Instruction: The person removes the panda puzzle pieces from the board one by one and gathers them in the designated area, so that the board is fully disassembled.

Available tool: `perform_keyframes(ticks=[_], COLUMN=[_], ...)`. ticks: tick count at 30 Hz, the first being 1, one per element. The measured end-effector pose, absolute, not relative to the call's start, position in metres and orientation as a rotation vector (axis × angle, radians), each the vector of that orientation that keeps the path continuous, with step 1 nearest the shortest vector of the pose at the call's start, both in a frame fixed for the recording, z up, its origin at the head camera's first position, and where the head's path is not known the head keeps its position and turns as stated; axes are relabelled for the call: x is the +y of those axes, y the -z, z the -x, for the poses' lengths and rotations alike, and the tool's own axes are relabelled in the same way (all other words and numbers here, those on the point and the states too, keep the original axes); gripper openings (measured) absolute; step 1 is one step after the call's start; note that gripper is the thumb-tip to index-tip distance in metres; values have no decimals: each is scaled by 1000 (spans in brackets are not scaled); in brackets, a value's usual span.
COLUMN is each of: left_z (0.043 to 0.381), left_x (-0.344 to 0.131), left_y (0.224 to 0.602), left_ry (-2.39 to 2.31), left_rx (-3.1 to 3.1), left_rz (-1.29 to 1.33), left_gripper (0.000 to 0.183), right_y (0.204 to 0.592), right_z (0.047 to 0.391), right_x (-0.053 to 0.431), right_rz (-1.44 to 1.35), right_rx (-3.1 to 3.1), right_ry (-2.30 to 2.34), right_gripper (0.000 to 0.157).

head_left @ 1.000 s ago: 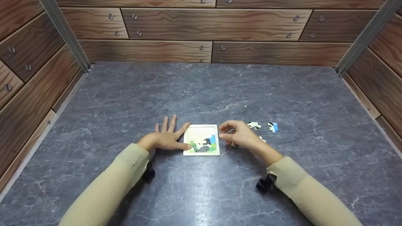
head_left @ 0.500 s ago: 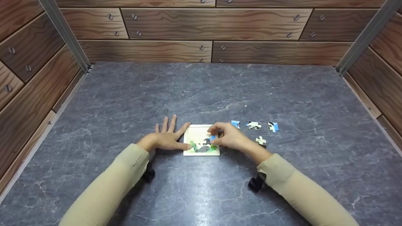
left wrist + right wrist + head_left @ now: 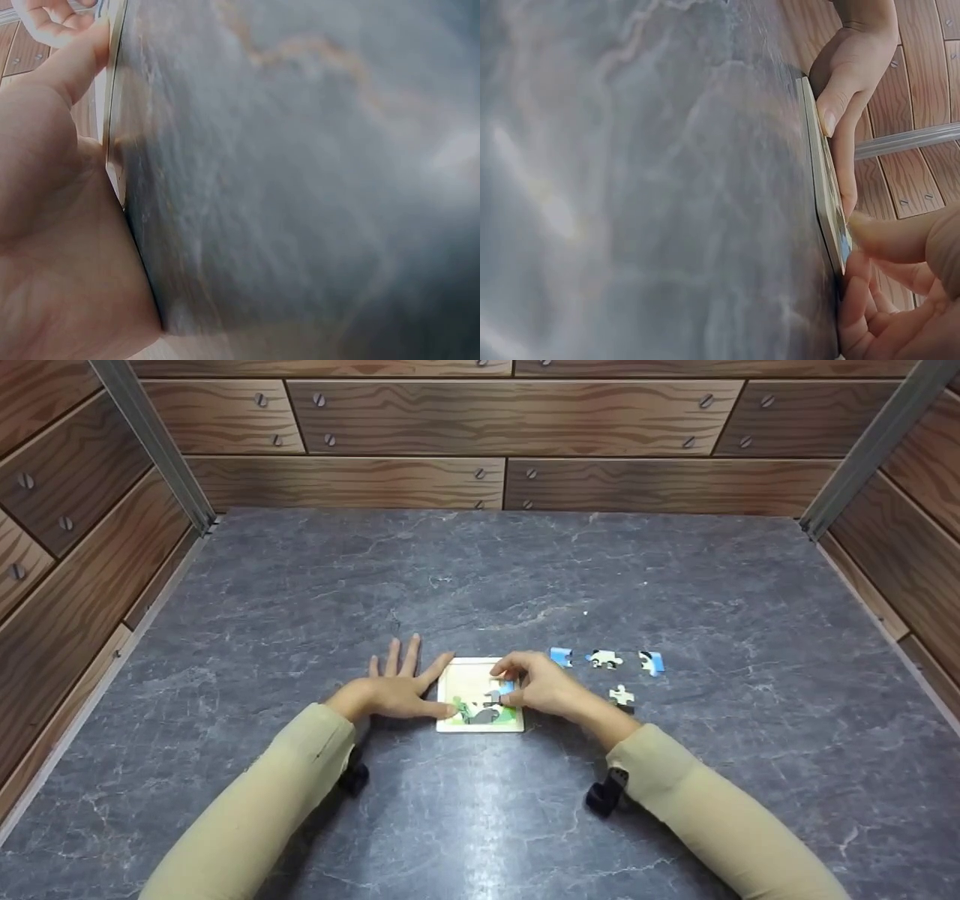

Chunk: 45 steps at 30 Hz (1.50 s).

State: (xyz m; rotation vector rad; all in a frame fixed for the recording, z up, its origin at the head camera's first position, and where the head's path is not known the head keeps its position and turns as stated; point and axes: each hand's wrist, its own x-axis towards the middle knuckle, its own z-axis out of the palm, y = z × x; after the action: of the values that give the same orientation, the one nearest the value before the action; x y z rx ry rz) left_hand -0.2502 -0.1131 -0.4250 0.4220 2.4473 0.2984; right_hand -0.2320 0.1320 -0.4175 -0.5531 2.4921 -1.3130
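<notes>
A small square jigsaw tray (image 3: 480, 661) with a pale wooden rim lies flat on the table. Green, blue and black-and-white picture pieces (image 3: 484, 715) fill its lower part; its upper part shows bare wood. My left hand (image 3: 394, 694) lies spread at the tray's left side, thumb on the lower-left rim and index fingertip at the upper-left corner. Over the tray's right side, my right hand (image 3: 544, 684) pinches a puzzle piece (image 3: 496, 684) between thumb and index finger, mostly hidden by the fingers. In the right wrist view, those fingers (image 3: 889, 238) are right at the tray's edge.
Several loose puzzle pieces lie right of the tray: a blue one (image 3: 561, 656), a black-and-white one (image 3: 604, 659), a blue-edged one (image 3: 651, 663) and a pale one (image 3: 622, 697) nearer the front. Wood-patterned walls (image 3: 517, 420) enclose the grey marbled table (image 3: 360, 562).
My right hand has moved left from beside the tray to over its right part, bringing a piece along and uncovering the loose pieces behind it. The left hand has stayed put.
</notes>
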Motion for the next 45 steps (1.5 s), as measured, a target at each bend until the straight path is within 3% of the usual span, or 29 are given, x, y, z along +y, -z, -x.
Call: perform_keyframes(ticks=[10, 23, 45], left_z=[249, 246, 246], left_x=[-114, -112, -114], left_y=[424, 421, 421], left_ry=[-316, -311, -325], left_rx=[2441, 2449, 2459], left_rz=[-424, -418, -437], left_gripper=[97, 97, 97], right_y=[418, 418, 415], right_z=[233, 232, 230], right_x=[130, 135, 153], right_rz=[602, 529, 471], right_rx=[2579, 2458, 2467], right_ry=[1176, 1393, 1441], right_gripper=[29, 14, 12])
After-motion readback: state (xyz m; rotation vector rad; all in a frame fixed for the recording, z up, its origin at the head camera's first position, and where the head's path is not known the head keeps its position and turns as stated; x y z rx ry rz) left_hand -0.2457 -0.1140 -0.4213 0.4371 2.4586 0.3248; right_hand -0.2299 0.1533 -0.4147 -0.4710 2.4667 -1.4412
